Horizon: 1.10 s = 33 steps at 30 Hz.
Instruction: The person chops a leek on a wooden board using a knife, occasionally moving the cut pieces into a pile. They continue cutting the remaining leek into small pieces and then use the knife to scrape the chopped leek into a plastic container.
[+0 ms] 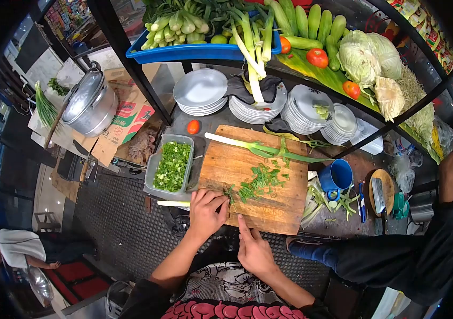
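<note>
On the wooden cutting board [218, 170], my left hand [208, 212] presses down a leek with its fingers curled. The leek's white end [170, 203] sticks out to the left past the board's edge. My right hand [256, 250] grips a knife [233, 201], its blade upright against the leek beside my left fingertips. Chopped green leaves [261, 182] lie in a loose pile to the right of the blade. Across the board's far side rests a whole leek [237, 142]. Left of the board stands a clear plastic container [151, 173] filled with chopped greens [173, 165].
Plate stacks [200, 90] and a tomato [193, 126] stand behind the board. To its right are trimmings [316, 199], a blue mug [336, 175] and a cleaver [378, 194] on a round board. A blue vegetable tray [200, 51] sits above. Another person's leg [386, 260] is at right.
</note>
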Tool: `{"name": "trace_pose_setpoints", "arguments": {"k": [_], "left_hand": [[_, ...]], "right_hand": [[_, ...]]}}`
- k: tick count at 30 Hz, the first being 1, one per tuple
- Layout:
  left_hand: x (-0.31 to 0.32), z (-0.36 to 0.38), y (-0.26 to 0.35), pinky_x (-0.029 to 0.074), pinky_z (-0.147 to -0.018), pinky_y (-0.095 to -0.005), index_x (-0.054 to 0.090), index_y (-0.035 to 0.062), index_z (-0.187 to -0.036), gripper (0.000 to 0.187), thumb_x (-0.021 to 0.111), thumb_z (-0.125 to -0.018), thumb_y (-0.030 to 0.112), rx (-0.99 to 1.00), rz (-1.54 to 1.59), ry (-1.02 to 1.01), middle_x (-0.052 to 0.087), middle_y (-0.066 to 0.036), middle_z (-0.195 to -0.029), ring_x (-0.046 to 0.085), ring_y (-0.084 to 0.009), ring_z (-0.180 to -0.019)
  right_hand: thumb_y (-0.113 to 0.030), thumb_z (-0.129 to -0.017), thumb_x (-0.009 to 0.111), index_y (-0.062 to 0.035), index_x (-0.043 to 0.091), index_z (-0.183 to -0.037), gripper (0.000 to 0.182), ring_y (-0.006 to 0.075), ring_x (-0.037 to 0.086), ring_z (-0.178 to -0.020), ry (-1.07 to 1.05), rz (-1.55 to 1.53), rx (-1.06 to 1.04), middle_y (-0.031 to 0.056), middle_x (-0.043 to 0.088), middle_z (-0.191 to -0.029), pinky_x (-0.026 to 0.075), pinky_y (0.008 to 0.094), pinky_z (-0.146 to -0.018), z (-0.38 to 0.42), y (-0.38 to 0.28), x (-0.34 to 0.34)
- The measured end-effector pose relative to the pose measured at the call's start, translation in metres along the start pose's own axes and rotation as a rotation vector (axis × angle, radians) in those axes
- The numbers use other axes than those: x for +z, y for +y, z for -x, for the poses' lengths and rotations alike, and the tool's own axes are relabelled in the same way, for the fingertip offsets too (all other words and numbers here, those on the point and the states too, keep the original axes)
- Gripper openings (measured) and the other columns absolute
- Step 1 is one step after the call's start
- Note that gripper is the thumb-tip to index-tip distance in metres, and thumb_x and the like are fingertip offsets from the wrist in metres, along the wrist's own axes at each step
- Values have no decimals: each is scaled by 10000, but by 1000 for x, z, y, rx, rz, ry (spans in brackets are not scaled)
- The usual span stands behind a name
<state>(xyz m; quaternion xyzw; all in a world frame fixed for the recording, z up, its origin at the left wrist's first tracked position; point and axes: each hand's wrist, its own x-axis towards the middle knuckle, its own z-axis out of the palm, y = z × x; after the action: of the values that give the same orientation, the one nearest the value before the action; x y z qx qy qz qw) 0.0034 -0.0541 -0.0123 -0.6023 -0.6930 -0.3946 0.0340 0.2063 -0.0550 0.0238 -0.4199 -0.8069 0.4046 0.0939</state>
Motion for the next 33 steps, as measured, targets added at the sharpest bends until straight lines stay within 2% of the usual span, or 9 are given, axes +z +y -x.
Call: {"name": "trace_pose_setpoints", "arguments": {"k": [14,17,20,23,24,28,31,32,33], "left_hand": [[-1,-2,1,455,-837,-399,801,77,-879,76,826,-807,83,-1,-2,4,739,-6,-932,651,-241,-933],[-1,-1,1,456,-839,-399,804,78,-885,78,826,-810,85,2,-5,5,743,-7,-939,651,-241,-933],[-2,-2,2,457,-841,-398,804,80,-885,73,823,-815,87,0,-5,1,745,-7,-940,650,-242,-929],[-2,-2,2,461,-844,-398,807,80,-892,75,821,-819,93,4,0,-2,746,-6,-950,647,-244,-931],[-2,-1,2,462,-845,-398,807,80,-892,76,820,-818,93,1,3,2,746,-6,-954,647,-243,-934],[-3,-2,3,466,-848,-397,808,78,-896,86,814,-811,90,-5,13,4,746,-6,-969,648,-243,-947],[-3,-1,3,467,-847,-396,806,78,-896,91,808,-805,84,1,43,15,747,-7,-967,650,-244,-950],[-3,-1,2,467,-847,-396,804,78,-895,92,806,-804,81,5,53,20,747,-8,-965,651,-244,-950],[-3,-1,2,467,-848,-394,806,76,-899,92,811,-807,78,0,49,15,746,-12,-958,649,-249,-943]], "right_hand": [[-54,-977,586,-102,350,-1677,740,532,705,-826,17,127,-19,352,669,-1117,610,564,-744,-9,-1,2],[-59,-981,582,-109,366,-1673,727,513,701,-768,59,131,-58,328,673,-1039,605,553,-694,-1,8,3],[-45,-941,613,-100,357,-1676,780,456,712,-707,22,177,-75,313,691,-1087,615,525,-647,26,16,-10],[-42,-948,645,-130,428,-1652,741,428,675,-652,90,102,-150,224,674,-936,583,519,-615,59,36,-15],[-51,-974,661,-159,460,-1641,705,423,658,-644,38,46,-87,210,630,-862,555,508,-608,68,37,-24],[-32,-1019,616,-100,492,-1614,611,383,584,-674,19,-95,32,200,573,-802,504,448,-677,72,30,-33],[-37,-1027,602,-95,493,-1611,597,388,590,-688,131,-141,-107,208,589,-820,505,452,-679,49,23,-15],[-79,-1019,624,-180,448,-1647,660,461,645,-699,123,-130,-117,226,609,-871,548,533,-653,41,27,-7],[-87,-1021,620,-184,439,-1651,663,462,650,-708,124,-108,-108,231,615,-886,550,539,-658,34,28,-1]]}}
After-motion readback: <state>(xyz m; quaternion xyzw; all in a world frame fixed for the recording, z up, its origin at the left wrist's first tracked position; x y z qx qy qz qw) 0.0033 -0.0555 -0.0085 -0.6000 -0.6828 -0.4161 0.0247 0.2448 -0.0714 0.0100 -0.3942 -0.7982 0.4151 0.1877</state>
